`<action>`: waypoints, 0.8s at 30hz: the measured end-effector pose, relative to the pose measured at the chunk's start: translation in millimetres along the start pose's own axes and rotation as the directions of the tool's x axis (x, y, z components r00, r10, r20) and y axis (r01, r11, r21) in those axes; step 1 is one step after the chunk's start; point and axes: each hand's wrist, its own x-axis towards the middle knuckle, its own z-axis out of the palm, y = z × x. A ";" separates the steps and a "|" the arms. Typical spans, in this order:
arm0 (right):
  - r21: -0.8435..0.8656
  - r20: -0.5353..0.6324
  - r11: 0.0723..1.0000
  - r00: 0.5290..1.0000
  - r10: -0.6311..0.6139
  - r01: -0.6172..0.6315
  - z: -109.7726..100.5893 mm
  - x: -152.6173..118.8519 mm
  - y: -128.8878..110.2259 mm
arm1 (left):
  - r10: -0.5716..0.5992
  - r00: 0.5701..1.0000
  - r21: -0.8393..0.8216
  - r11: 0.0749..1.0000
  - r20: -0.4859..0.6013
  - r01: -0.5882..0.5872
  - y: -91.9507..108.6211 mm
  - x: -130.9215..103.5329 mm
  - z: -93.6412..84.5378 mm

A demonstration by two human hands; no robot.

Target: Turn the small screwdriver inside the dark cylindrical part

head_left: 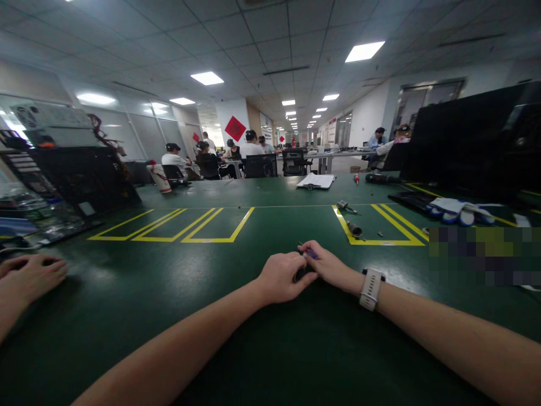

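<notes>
Both my hands meet just above the green table (160, 316), in front of me. My left hand (279, 277) is closed around a small dark part (300, 274), mostly hidden by the fingers. In my right hand (332, 267), with a pale watch strap on its wrist, is a small purple-handled tool (311, 254). Its thin tip shows near the left fingers, but the exact kind is unclear. Beyond the hands, inside a yellow tape outline, lie a metal part with a thin shaft (346, 207), a dark cylindrical metal part (355, 229) and a tiny piece (380, 233).
Another person's hand (36, 276) rests on the table at left. Further back are a clipboard with paper (316, 180), a red screwdriver (356, 179) and a dark power tool (380, 179). White-and-blue gloves (459, 211) lie right, near a large black case (469, 135). Computer hardware (76, 169) stands left.
</notes>
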 end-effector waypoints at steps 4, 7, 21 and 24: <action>-0.182 0.178 0.942 0.952 -0.251 0.282 11.0 -1.2 -2.9 | 0.014 0.984 -0.272 0.960 -0.178 -0.063 21.0 0.6 -10.2; -0.264 0.348 0.845 0.863 -0.365 0.464 24.1 -14.0 -16.9 | -0.145 0.956 -0.432 0.902 -0.255 0.022 36.6 6.0 -22.5; -0.063 0.615 0.841 0.685 -0.391 0.537 -26.9 -119.0 -62.8 | -0.616 0.783 -0.924 0.246 0.084 0.293 46.5 -10.4 -48.9; -0.069 0.593 0.869 0.721 -0.359 0.489 -34.8 -128.0 -55.3 | -0.632 0.763 -0.938 0.166 0.135 0.304 47.1 -15.2 -47.5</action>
